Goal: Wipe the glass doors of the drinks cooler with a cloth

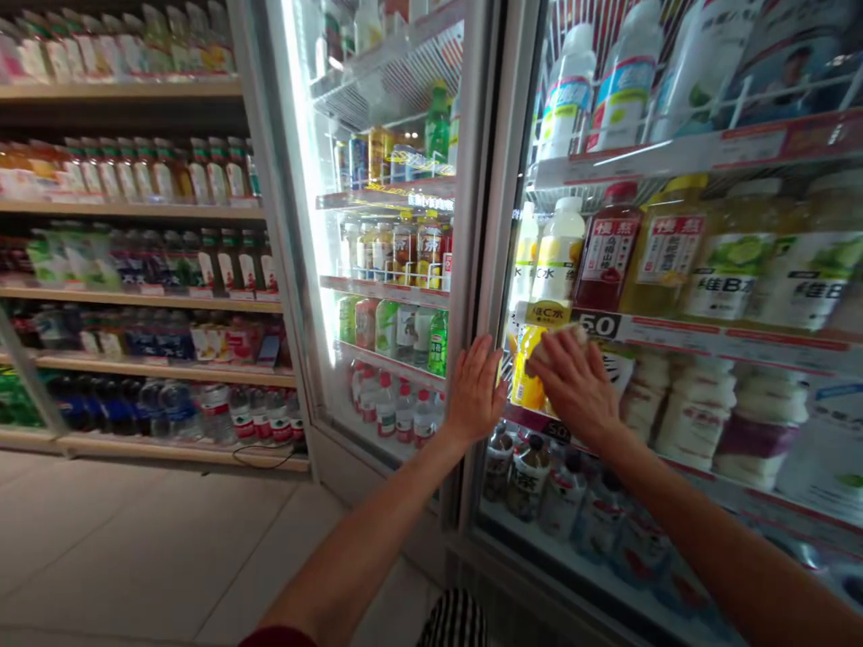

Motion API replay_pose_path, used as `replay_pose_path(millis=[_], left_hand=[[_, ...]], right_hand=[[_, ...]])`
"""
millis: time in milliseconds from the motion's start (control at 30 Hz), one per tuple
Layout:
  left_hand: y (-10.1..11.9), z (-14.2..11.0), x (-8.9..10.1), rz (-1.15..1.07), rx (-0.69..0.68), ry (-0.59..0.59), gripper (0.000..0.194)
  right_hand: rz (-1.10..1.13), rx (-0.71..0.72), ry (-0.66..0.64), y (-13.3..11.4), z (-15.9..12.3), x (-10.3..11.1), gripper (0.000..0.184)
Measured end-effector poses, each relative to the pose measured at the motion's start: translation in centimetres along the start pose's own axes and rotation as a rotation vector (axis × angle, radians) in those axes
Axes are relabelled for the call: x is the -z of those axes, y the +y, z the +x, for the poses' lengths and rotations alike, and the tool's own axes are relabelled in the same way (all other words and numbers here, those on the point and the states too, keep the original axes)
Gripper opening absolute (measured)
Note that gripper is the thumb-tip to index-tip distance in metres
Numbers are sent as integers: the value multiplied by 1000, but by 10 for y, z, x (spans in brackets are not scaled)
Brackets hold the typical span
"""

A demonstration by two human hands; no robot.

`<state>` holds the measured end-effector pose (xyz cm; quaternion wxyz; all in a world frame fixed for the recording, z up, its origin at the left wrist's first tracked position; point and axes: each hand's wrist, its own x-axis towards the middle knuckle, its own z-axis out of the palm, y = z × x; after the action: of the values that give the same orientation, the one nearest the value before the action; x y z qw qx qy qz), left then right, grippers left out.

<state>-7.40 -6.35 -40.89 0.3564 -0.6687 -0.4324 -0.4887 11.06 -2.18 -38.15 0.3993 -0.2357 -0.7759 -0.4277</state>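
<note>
My left hand [474, 388] lies with fingers stretched out against the metal door frame [480, 270] between two drink fridges. My right hand [577, 382] presses against the glass of the right fridge door, fingers forward and slightly bent. A pale, cloth-like piece [578, 333] shows at its fingertips; most of it is hidden under the hand. Behind the glass near this hand stand a yellow drink bottle [528, 368] and a dark red bottle [608, 243].
The left fridge [384, 288] holds bottles and cans on lit shelves. Farther left, an open shelf rack [148, 213] carries rows of drinks. Tiled floor [168, 539] lies below. A striped black-and-white item [458, 620] shows at the bottom edge, and a thin cable [262, 463] hangs by the rack's base.
</note>
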Motion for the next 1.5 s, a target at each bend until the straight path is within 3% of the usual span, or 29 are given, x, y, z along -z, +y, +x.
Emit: replay_pose_path(millis=[67,100,233,300,367,467,533,667,733,800,900,967,1100,1167,1233,1367,1433,1500], left_hand=[[8,-14,-10,-5,3,-17,47],[12,-21,-15,-7,-5,-23,47],[25,-39,-33,-36,-62,-63,48],[31,-40,-41,-56,-65,-60,48],[40,-35,-49,-77,-65,-27,50],[58,-25,-59,-122,-71,20,53],[70,-22,-64,-153,-77,28,54],[89,-25,-71,-201,-104,13,57],[95,-26,-73,-216,-119,2,57],[103,-24,-76,-224,-118,-4,57],[117,-18,-81,-245,-121,-8,57],[125,-16,-84,-260,-134,-3,57],[131,-19,-91,-264,-128,-12,57],[131,-20,-93,-273,-121,-10,57],[132,-22,-95,-276,-115,8,58],[134,-23,-100,-257,-104,33,60],[134,-24,-102,-250,-107,34,63],[133,-25,-104,-240,-113,35,65]], right_hand=[[-47,-138,72,6,-1,5,31],[-52,-139,73,5,-11,5,32],[-3,108,-95,-6,-84,9,34],[-17,160,-129,1,-102,17,35],[-90,42,-69,21,-96,27,37],[-210,-268,94,51,-76,39,38],[-225,-329,115,53,-86,42,39],[-162,-84,-72,30,-153,47,39],[-161,10,-153,32,-171,55,40],[-204,-79,-131,52,-164,66,41],[-308,-448,79,86,-137,79,44],[-332,-553,142,90,-138,80,46],[-269,-316,-97,61,-191,78,45],[-265,-223,-175,58,-207,81,45],[-306,-279,-128,74,-199,89,46],[-426,-615,148,111,-154,98,47],[-429,-606,178,105,-151,95,48],[-380,-451,87,87,-169,91,47]])
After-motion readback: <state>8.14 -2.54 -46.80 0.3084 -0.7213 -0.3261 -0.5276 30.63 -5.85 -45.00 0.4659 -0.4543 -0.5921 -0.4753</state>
